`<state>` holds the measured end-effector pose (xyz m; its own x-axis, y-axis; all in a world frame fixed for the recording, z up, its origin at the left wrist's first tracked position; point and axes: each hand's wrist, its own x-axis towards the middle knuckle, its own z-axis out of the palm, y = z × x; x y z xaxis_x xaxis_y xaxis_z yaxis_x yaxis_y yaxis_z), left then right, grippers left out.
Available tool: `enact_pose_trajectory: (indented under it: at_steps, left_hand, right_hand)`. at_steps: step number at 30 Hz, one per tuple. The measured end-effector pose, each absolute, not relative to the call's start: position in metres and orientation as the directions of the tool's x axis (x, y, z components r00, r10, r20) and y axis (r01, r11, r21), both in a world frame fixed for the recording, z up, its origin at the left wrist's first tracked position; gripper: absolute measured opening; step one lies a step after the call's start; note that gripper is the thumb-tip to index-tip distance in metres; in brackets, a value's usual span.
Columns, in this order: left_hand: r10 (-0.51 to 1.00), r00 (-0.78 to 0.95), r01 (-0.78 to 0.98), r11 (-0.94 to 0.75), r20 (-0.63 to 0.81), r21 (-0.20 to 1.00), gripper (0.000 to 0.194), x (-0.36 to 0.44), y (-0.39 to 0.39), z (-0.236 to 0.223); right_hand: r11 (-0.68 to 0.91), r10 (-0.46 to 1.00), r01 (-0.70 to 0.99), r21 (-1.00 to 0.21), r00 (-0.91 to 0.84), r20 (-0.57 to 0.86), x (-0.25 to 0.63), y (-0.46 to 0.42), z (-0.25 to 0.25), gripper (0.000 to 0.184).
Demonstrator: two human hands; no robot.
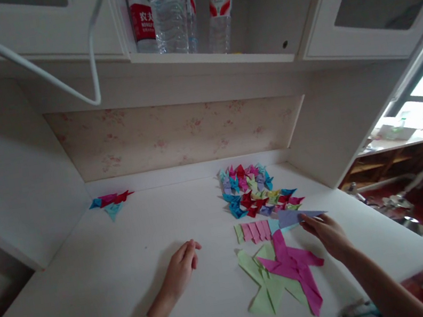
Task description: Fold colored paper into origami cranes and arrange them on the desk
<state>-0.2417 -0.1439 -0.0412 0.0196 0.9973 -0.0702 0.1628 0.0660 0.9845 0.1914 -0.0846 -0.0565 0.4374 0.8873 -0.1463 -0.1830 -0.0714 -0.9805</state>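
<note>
In the head view my right hand [325, 231] pinches a folded piece of purple paper [290, 217] by its lower edge, over the right end of a row of small folded papers [256, 231] in green, pink and light blue. My left hand [184, 265] is by itself over the white tabletop [189, 314], fingers curled in with nothing visible in them. Just below the row lie larger folded papers: a magenta one [294, 263] partly on top of light green ones [268, 289].
Behind the row stand many-coloured folded paper pieces [261, 201] in close lines. A few more folded papers [111, 201] lie at the back left. Overhead, a cabinet shelf [211, 57] holds plastic bottles [169, 14], and a white cable [39, 73] hangs at upper left.
</note>
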Motion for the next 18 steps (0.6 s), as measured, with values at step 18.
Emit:
enact_pose_trajectory:
  at_steps: [18]
  left_hand:
    - [0.996,0.056,0.214,0.050,-0.063,0.976,0.049,-0.2437,-0.1423,-0.0487]
  right_hand:
    - [-0.155,0.903,-0.215,-0.964,0.364,-0.227,0.1893,-0.0843,-0.0589,0.025]
